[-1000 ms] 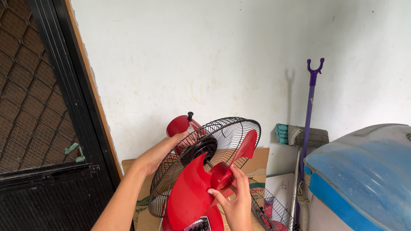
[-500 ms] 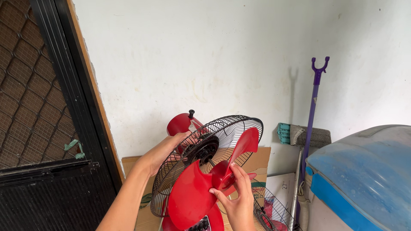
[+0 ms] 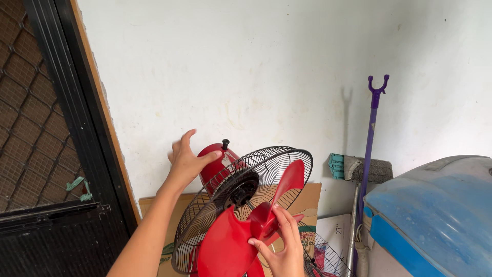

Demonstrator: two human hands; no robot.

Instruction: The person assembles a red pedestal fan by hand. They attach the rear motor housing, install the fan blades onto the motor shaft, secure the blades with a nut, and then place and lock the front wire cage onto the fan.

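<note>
The left hand point(image 3: 187, 161) rests open on the red motor housing point(image 3: 218, 161) behind the black wire guard point(image 3: 241, 197), fingers spread. The right hand point(image 3: 282, 249) grips the hub of the red fan blade point(image 3: 241, 238), just in front of the guard.

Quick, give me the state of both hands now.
Left hand: open, palm resting on the red motor housing.
Right hand: closed on the red fan blade at its hub.
</note>
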